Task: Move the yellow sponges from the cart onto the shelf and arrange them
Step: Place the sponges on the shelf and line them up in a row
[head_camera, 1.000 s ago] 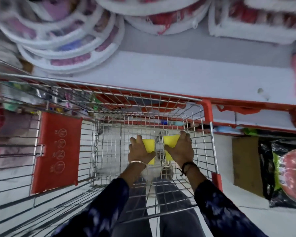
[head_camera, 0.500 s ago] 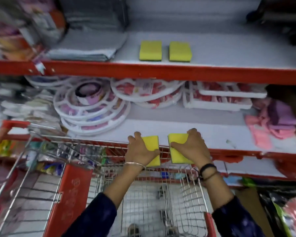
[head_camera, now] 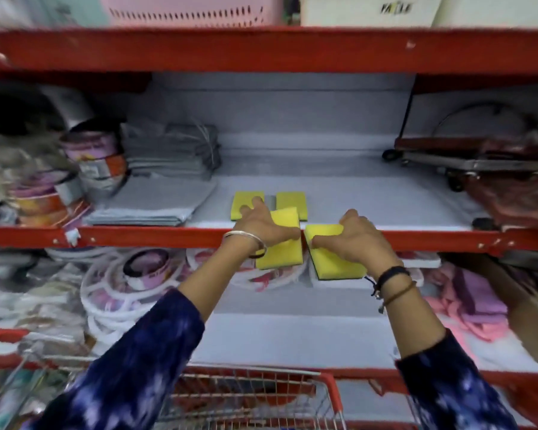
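My left hand grips a yellow sponge and my right hand grips a second yellow sponge with a dark underside. Both are held side by side at the red front edge of the middle shelf. Two more yellow sponges lie flat on that shelf just behind my hands, the left sponge partly covered by my fingers and the right sponge beside it. The wire cart with a red rim is below, at the bottom of the view.
Folded grey cloths and stacked tins fill the shelf's left part. A folded trolley sits at its right. White round packs and pink cloths lie on the shelf below. Pink and white baskets stand above.
Both hands rose out of the cart with a sponge each and now reach the front edge of the middle shelf. The view tilted upward with them.
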Motion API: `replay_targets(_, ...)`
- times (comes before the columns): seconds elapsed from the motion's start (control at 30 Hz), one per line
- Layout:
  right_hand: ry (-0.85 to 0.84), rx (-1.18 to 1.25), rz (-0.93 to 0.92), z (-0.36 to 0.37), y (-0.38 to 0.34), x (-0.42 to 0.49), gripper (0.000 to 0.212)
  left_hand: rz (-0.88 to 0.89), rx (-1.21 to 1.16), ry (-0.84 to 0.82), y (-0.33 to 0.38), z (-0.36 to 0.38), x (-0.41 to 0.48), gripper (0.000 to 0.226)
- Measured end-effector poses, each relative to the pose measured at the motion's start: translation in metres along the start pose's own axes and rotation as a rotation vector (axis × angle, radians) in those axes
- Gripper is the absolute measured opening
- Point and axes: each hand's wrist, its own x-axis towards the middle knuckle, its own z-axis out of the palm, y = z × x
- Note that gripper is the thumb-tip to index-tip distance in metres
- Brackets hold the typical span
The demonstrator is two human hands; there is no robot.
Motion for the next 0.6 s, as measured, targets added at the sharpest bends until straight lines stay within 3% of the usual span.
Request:
replay_targets(0.3, 0.080, 0.006, 0.060, -0.058, 0.008, 0.083, 0.086, 0.002, 0.169, -0.028, 0.080, -0.003, 0.080, 0.113)
replay_targets(0.43, 0.077, -0.010, 0.082, -0.065, 0.017, 0.111, 0.077, -0.032, 0.216, -0.114, 0.104, 0.011, 0.106, 0.120)
replay_targets(0.6, 0.031, -0.048, 0.141, -0.062, 0.030, 0.135, 0.087, -0.095, 0.218, -0.152, 0.124, 0.035, 0.127, 0.119)
